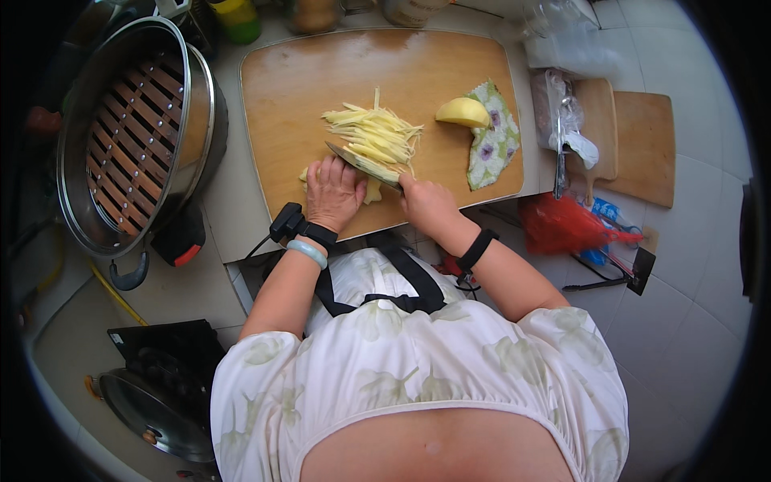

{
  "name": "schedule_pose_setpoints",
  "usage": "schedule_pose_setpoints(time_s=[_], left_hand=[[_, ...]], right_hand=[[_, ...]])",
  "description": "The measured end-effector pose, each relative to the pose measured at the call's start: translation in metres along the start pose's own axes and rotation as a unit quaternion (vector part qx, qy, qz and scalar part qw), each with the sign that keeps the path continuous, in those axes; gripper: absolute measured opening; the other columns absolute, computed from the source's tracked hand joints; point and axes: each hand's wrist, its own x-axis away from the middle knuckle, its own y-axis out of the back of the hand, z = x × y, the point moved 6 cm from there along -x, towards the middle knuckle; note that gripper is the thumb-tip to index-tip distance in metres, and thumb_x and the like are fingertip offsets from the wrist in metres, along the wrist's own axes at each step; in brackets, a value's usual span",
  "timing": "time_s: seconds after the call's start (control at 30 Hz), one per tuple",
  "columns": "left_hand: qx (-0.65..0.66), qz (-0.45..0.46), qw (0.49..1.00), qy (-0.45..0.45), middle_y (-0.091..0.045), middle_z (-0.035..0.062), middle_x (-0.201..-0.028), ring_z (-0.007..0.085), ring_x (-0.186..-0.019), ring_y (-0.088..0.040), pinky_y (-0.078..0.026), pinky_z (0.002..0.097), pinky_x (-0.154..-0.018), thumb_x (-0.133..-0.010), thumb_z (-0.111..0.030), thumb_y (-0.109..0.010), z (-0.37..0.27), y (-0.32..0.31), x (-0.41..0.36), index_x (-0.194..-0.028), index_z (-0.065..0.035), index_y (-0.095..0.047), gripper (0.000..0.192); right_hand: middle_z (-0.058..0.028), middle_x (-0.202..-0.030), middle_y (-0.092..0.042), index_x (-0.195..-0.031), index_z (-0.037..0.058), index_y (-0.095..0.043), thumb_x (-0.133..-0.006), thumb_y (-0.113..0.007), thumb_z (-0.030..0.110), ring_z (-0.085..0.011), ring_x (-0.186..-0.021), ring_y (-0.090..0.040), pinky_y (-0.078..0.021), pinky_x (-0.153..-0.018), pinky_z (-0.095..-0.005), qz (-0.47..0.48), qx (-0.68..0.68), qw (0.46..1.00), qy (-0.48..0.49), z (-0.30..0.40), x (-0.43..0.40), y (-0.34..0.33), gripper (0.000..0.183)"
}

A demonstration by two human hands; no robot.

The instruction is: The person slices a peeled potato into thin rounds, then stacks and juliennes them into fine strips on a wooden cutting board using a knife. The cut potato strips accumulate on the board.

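Note:
My right hand grips the handle of a kitchen knife, its blade pointing up and left over the wooden cutting board. With fingers bent, my left hand presses on pale yellow slices, probably potato, left of and below the blade. Beyond the knife lies a pile of thin yellow strips. A peeled yellow piece, probably potato, rests against a green and white patterned cloth at the board's right side.
A large metal steamer pot with a slatted wooden rack stands left of the board. Jars line the far edge. At the right are smaller wooden boards, a plastic container and a red plastic bag.

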Motion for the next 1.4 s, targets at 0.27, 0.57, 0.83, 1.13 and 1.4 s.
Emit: schedule_pose_setpoints(time_s=[0.27, 0.57, 0.83, 1.13, 1.4], left_hand=[[-0.002, -0.001, 1.0, 0.002, -0.048, 0.0081, -0.121, 0.0248, -0.12, -0.043, -0.029, 0.0466, -0.103, -0.079, -0.032, -0.066, 0.0, 0.003, -0.004, -0.117, -0.0097, -0.048, 0.048], [0.001, 0.015, 1.0, 0.014, -0.048, 0.0075, -0.121, 0.0245, -0.121, -0.043, -0.028, 0.047, -0.104, -0.079, -0.031, -0.068, -0.001, 0.0, 0.0, -0.118, -0.0099, -0.048, 0.048], [0.012, 0.007, 1.0, 0.017, -0.048, 0.0089, -0.122, 0.0258, -0.12, -0.043, -0.029, 0.0471, -0.104, -0.079, -0.031, -0.068, 0.001, 0.0, -0.002, -0.118, -0.0095, -0.049, 0.049], [0.004, -0.005, 1.0, 0.01, -0.05, 0.0091, -0.118, 0.0268, -0.117, -0.044, -0.03, 0.047, -0.104, -0.078, -0.03, -0.069, 0.0, 0.0, -0.001, -0.115, -0.0095, -0.05, 0.046], [0.019, -0.036, 0.999, 0.002, -0.045, 0.0143, -0.125, 0.0306, -0.121, -0.042, -0.028, 0.0468, -0.107, -0.079, -0.028, -0.068, 0.0, 0.002, 0.003, -0.121, -0.0057, -0.047, 0.053]], right_hand=[[-0.0226, -0.074, -0.064, -0.087, 0.0027, -0.055, -0.082, -0.056, 0.012, -0.0423, -0.07, -0.063, -0.0499, -0.063, -0.0522, -0.044, -0.032, 0.997, 0.05, 0.005, -0.01, 0.008, 0.01], [-0.0231, -0.075, -0.065, -0.091, 0.0031, -0.054, -0.083, -0.055, 0.013, -0.0423, -0.069, -0.063, -0.0493, -0.064, -0.0535, -0.018, -0.004, 0.999, 0.035, -0.003, -0.01, -0.004, 0.012], [-0.0229, -0.073, -0.064, -0.092, 0.0027, -0.053, -0.083, -0.056, 0.013, -0.0431, -0.069, -0.063, -0.0495, -0.063, -0.0537, -0.041, -0.026, 0.997, 0.058, 0.004, 0.0, 0.013, 0.013], [-0.0235, -0.074, -0.065, -0.091, 0.0034, -0.054, -0.083, -0.055, 0.012, -0.0429, -0.071, -0.063, -0.0501, -0.064, -0.0527, -0.02, -0.031, 0.998, 0.041, 0.014, -0.034, -0.009, 0.012], [-0.0229, -0.073, -0.064, -0.09, 0.0029, -0.053, -0.083, -0.055, 0.012, -0.0421, -0.071, -0.063, -0.0495, -0.063, -0.0526, 0.008, 0.005, 1.0, 0.018, -0.014, 0.026, 0.006, 0.012]])
